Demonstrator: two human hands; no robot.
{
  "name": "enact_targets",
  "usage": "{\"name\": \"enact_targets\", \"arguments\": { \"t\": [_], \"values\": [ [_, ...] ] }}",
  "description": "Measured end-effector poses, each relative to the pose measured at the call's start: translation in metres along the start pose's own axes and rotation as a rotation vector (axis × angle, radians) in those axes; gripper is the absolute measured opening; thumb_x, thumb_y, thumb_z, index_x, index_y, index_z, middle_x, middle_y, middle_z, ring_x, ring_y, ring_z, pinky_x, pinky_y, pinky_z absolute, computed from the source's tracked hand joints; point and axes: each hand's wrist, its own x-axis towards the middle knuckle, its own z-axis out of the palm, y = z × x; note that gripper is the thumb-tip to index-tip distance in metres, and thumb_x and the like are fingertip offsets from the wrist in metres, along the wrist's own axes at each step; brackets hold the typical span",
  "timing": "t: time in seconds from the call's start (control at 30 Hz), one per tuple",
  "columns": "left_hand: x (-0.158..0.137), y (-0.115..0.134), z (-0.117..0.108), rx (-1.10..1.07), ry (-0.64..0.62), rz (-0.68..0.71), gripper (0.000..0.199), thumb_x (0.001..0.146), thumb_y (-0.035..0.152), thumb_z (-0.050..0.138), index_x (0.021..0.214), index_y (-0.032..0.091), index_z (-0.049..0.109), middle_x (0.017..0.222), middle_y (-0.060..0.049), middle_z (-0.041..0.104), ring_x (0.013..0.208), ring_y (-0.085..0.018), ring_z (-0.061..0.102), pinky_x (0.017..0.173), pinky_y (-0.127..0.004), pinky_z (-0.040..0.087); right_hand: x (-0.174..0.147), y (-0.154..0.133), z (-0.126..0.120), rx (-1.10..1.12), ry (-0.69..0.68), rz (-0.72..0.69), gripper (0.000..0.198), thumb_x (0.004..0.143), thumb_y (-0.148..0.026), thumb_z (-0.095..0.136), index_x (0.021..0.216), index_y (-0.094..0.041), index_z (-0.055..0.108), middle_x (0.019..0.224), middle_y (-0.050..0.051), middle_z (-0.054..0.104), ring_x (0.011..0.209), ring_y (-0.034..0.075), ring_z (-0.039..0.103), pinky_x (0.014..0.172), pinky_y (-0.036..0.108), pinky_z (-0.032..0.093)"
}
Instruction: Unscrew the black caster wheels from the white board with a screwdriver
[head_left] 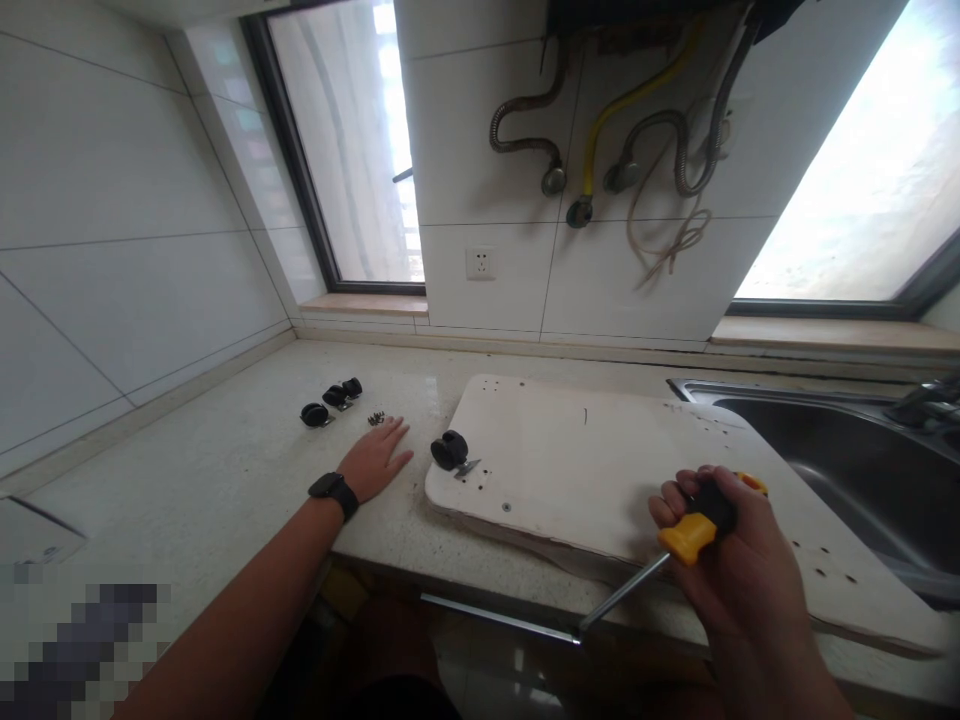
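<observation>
My right hand (pixel 750 570) is wrapped round the handle of a screwdriver (pixel 694 537) with a yellow and black grip; its metal shaft slants down to the left, past the board's front edge. On the counter, my left hand (pixel 375 462), palm down with fingers apart, reaches a small pile of screws (pixel 376 418). Its fingertips are right by the pile, but contact is unclear. A white board (pixel 555 460) with rounded corners and groups of small holes lies to its right. One black caster (pixel 450 450) with a metal plate rests at the board's left end.
More black casters (pixel 315 414) sit on the pale counter (pixel 247 480) to the left. A steel sink (pixel 847 470) is at the right, partly covered by the board. Hoses (pixel 607 120) and a socket (pixel 481 263) are on the tiled wall. A metal bar (pixel 495 617) runs below the counter edge.
</observation>
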Motion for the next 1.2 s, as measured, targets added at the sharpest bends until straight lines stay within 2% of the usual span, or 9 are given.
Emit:
{"name": "enact_targets", "arguments": {
  "t": [0.07,0.17,0.4,0.67,0.83,1.07,1.2],
  "values": [
    [-0.001,0.004,0.009,-0.014,-0.118,0.086,0.071,0.101,0.061,0.044,0.157,0.016,0.046,0.170,-0.012,0.036,0.159,-0.029,0.031,0.131,-0.044,0.023,0.000,0.000,0.000,0.004,-0.004,0.009,0.025,0.063,-0.025,0.080,0.073,-0.019,0.058,0.071,-0.004,0.049,0.055,0.008,0.044,0.042,0.019,0.040],
    [0.009,-0.003,0.019,-0.013,-0.185,0.074,0.081,0.102,0.066,0.037,0.160,0.010,0.040,0.171,-0.017,0.030,0.160,-0.030,0.027,0.131,-0.044,0.020,0.001,0.001,0.001,0.001,-0.011,0.007,0.023,0.064,-0.025,0.079,0.073,-0.019,0.058,0.071,-0.004,0.049,0.055,0.008,0.044,0.042,0.019,0.040],
    [0.039,-0.037,0.024,0.003,-0.180,-0.024,0.085,0.101,0.067,0.033,0.158,0.005,0.042,0.169,-0.020,0.032,0.160,-0.032,0.026,0.130,-0.043,0.020,0.003,0.000,0.001,-0.016,-0.003,0.015,0.022,0.064,-0.023,0.077,0.072,-0.018,0.058,0.070,-0.004,0.047,0.054,0.008,0.043,0.041,0.019,0.040],
    [0.049,-0.061,0.032,-0.002,-0.143,-0.098,0.085,0.099,0.068,0.033,0.156,0.005,0.044,0.169,-0.021,0.034,0.160,-0.031,0.027,0.130,-0.042,0.020,0.006,0.003,-0.001,-0.016,0.001,0.031,0.020,0.066,-0.023,0.075,0.073,-0.019,0.058,0.071,-0.004,0.046,0.055,0.009,0.043,0.042,0.020,0.040],
    [0.056,-0.071,0.027,-0.011,-0.113,-0.169,0.078,0.100,0.062,0.036,0.150,0.004,0.049,0.166,-0.025,0.038,0.159,-0.033,0.030,0.127,-0.044,0.024,0.006,0.003,-0.001,-0.027,-0.010,0.015,0.018,0.068,-0.023,0.073,0.072,-0.019,0.056,0.070,-0.004,0.045,0.054,0.008,0.042,0.041,0.020,0.040],
    [0.062,-0.077,0.012,-0.010,-0.096,-0.251,0.069,0.102,0.054,0.036,0.146,0.002,0.051,0.161,-0.027,0.043,0.155,-0.033,0.037,0.125,-0.044,0.028,0.008,0.004,-0.002,-0.035,-0.002,0.010,0.019,0.067,-0.023,0.075,0.072,-0.019,0.057,0.072,-0.003,0.044,0.057,0.009,0.043,0.042,0.019,0.041],
    [0.058,-0.057,0.001,-0.014,-0.058,-0.222,0.063,0.103,0.050,0.040,0.145,0.005,0.053,0.159,-0.025,0.049,0.153,-0.032,0.041,0.124,-0.044,0.031,0.008,0.004,0.000,-0.030,0.006,0.019,0.019,0.067,-0.023,0.075,0.073,-0.019,0.057,0.072,-0.003,0.044,0.058,0.009,0.041,0.042,0.020,0.041]
  ]
}}
